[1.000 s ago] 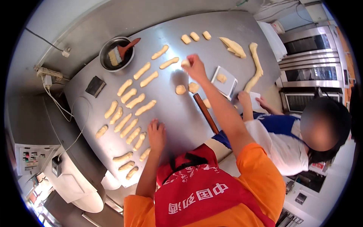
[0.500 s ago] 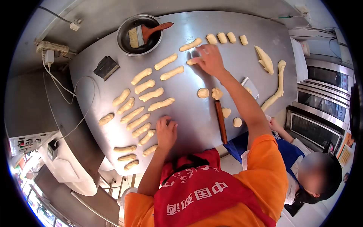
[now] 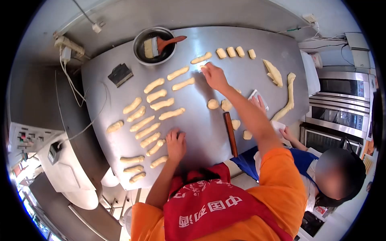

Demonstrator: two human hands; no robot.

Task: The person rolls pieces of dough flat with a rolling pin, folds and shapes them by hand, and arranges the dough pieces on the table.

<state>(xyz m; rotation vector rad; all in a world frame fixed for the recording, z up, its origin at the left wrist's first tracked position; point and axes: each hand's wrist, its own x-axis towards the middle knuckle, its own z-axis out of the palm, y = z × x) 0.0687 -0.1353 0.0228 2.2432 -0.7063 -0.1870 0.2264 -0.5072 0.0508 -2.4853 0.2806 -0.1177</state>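
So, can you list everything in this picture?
Table: 1, steel grey, centre
Bowl: 1, silver, far side
Brush: 1, brown and pale, in bowl
Block: 1, black, left of bowl
Dough strips: about 18, pale yellow, left and middle
Short dough pieces: 4, pale, far side
Rolling pin: 1, brown, near edge
Rounder dough pieces: at least 4, pale, around pin
Scale: 1, whitish, partly hidden, right of pin
Flat dough: 1, pale, right
Dough rope: 1, pale, right edge
Power strip: 1, off-white, upper left
Ovens: several, silver and black, right
Co-worker: 1, blue and white clothes, right
Own apron: 1, red, bottom
Left hand: 1, bare, on table
Right hand: 1, bare, at dough piece
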